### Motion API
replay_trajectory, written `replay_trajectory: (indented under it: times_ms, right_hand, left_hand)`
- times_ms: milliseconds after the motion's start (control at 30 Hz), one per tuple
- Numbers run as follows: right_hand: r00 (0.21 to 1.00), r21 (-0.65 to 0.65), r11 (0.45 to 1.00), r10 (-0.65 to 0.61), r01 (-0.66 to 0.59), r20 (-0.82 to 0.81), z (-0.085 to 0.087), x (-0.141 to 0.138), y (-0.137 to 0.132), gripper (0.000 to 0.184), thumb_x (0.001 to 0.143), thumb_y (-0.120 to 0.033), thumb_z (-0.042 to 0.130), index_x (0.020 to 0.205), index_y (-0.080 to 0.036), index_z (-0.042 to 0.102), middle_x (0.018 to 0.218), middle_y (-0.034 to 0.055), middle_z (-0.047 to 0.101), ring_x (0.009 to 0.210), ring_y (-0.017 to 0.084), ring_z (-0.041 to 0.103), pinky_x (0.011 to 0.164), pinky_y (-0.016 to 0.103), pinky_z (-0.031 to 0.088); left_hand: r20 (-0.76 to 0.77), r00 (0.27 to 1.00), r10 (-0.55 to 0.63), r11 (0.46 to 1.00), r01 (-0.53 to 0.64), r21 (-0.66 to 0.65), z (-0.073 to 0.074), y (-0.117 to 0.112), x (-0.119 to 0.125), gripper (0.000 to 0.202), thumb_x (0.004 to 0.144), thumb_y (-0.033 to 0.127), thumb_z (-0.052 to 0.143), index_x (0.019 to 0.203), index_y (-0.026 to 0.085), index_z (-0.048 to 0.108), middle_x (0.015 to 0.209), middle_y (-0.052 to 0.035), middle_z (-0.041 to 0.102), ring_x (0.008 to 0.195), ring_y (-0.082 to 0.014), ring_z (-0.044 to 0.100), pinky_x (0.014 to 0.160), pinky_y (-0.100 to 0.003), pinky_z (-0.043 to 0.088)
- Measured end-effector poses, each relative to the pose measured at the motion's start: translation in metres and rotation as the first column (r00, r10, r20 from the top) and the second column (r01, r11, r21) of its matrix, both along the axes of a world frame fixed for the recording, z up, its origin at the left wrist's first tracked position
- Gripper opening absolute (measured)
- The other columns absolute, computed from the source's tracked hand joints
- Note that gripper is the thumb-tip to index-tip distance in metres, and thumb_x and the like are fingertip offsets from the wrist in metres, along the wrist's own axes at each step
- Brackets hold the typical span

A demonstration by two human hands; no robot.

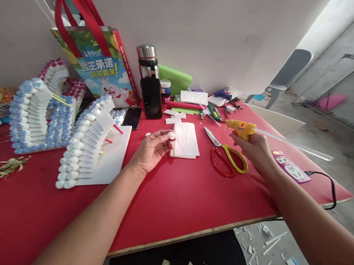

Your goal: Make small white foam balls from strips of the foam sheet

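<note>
My left hand (154, 149) pinches a small white rolled piece (172, 136) between thumb and fingertips, at the left edge of a stack of white paper (186, 141). My right hand (253, 146) is wrapped round a yellow glue gun (240, 129), its nozzle pointing left and a long clear glue stick (297, 146) sticking out of its back. Between the hands lie scissors (225, 153) with one red and one yellow handle. To the left stands a curved model (86, 143) of white rolls and card strips on a white board (113, 157).
A blue-and-white model (41, 117) stands at the left, before a printed bag (106, 65) with red handles. A steel flask (147, 57) and an upright phone (151, 98) are at the back. A purple power strip (292, 168) lies at the right. Scraps litter the floor.
</note>
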State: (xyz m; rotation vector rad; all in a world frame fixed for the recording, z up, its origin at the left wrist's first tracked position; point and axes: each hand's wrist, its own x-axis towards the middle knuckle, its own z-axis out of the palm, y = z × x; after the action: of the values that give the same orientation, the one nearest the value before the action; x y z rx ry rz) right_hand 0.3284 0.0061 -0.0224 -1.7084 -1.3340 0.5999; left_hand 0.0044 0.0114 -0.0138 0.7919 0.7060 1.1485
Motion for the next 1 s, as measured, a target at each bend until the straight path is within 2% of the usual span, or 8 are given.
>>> replay_trajectory:
  times_ms: [67, 133, 200, 267, 367, 567, 700, 1000]
  right_hand:
    - [0.989, -0.006, 0.999, 0.034, -0.035, -0.142, 0.018, -0.015, -0.004, 0.028, 0.077, -0.042, 0.073, 0.089, -0.016, 0.073, 0.076, 0.0047, 0.066, 0.065, 0.015, 0.054, 0.054, 0.028, 0.038]
    - [0.940, 0.013, 0.979, 0.198, -0.202, -0.279, 0.037, -0.033, -0.008, 0.027, 0.079, -0.042, 0.074, 0.088, -0.016, 0.073, 0.075, 0.0049, 0.066, 0.064, 0.014, 0.055, 0.056, 0.027, 0.041]
    - [0.854, 0.038, 0.927, 0.360, -0.374, -0.374, 0.051, -0.053, -0.010, 0.027, 0.080, -0.043, 0.075, 0.085, -0.016, 0.072, 0.073, 0.0052, 0.066, 0.065, 0.016, 0.058, 0.059, 0.028, 0.044]
    - [0.784, 0.079, 0.868, 0.480, -0.491, -0.394, 0.054, -0.072, -0.012, 0.027, 0.082, -0.043, 0.074, 0.081, -0.016, 0.071, 0.076, 0.0064, 0.068, 0.068, 0.017, 0.061, 0.063, 0.029, 0.047]
    - [0.711, 0.126, 0.798, 0.587, -0.589, -0.387, 0.042, -0.092, -0.015, 0.027, 0.087, -0.042, 0.070, 0.079, -0.016, 0.069, 0.076, 0.0057, 0.069, 0.070, 0.017, 0.063, 0.068, 0.030, 0.049]
    - [0.669, 0.124, 0.775, 0.604, -0.620, -0.432, 0.014, -0.101, -0.020, 0.031, 0.092, -0.040, 0.064, 0.071, -0.017, 0.063, 0.068, 0.0020, 0.063, 0.065, 0.014, 0.057, 0.067, 0.029, 0.044]
    - [0.649, 0.087, 0.750, 0.619, -0.656, -0.442, 0.011, -0.101, -0.020, 0.033, 0.092, -0.042, 0.064, 0.071, -0.017, 0.063, 0.067, 0.0018, 0.062, 0.062, 0.014, 0.056, 0.064, 0.029, 0.042]
    - [0.668, 0.065, 0.761, 0.604, -0.646, -0.436, 0.011, -0.099, -0.019, 0.035, 0.092, -0.046, 0.063, 0.072, -0.017, 0.061, 0.067, 0.0018, 0.062, 0.061, 0.013, 0.055, 0.060, 0.028, 0.040]
  left_hand:
    - [0.014, 0.999, 0.034, 0.999, -0.034, 0.005, -0.002, 0.002, -0.001, 0.019, 0.076, 0.017, 0.078, 0.093, 0.010, 0.077, 0.085, -0.0064, 0.067, 0.070, -0.0090, 0.061, 0.068, -0.020, 0.054]
    - [0.021, 0.998, 0.066, 0.998, -0.066, 0.013, -0.004, 0.004, -0.002, 0.019, 0.076, 0.017, 0.079, 0.093, 0.010, 0.077, 0.086, -0.0068, 0.068, 0.071, -0.0091, 0.061, 0.068, -0.020, 0.054]
    - [0.015, 0.996, 0.090, 0.996, -0.090, 0.025, -0.006, 0.005, -0.003, 0.020, 0.076, 0.017, 0.079, 0.094, 0.010, 0.077, 0.086, -0.0071, 0.069, 0.071, -0.0092, 0.061, 0.069, -0.020, 0.054]
    - [-0.001, 0.994, 0.111, 0.993, -0.111, 0.034, -0.007, 0.006, -0.005, 0.021, 0.076, 0.017, 0.079, 0.095, 0.010, 0.077, 0.087, -0.0073, 0.070, 0.071, -0.0092, 0.062, 0.069, -0.021, 0.054]
    - [-0.016, 0.990, 0.140, 0.990, -0.139, 0.035, -0.007, 0.007, -0.005, 0.022, 0.074, 0.017, 0.080, 0.095, 0.010, 0.077, 0.086, -0.0074, 0.070, 0.070, -0.0094, 0.062, 0.069, -0.021, 0.054]
    - [-0.050, 0.986, 0.160, 0.987, -0.159, 0.019, -0.004, 0.006, -0.003, 0.020, 0.073, 0.019, 0.081, 0.090, 0.009, 0.076, 0.082, -0.0062, 0.069, 0.068, -0.0093, 0.062, 0.068, -0.021, 0.053]
    - [-0.059, 0.986, 0.153, 0.988, -0.152, 0.024, -0.005, 0.006, -0.002, 0.021, 0.072, 0.019, 0.081, 0.090, 0.010, 0.076, 0.081, -0.0061, 0.070, 0.068, -0.0100, 0.062, 0.068, -0.022, 0.053]
    - [-0.086, 0.985, 0.150, 0.987, -0.145, 0.063, -0.003, 0.005, 0.001, 0.022, 0.071, 0.020, 0.083, 0.090, 0.012, 0.077, 0.082, -0.0053, 0.071, 0.068, -0.0102, 0.063, 0.069, -0.022, 0.053]
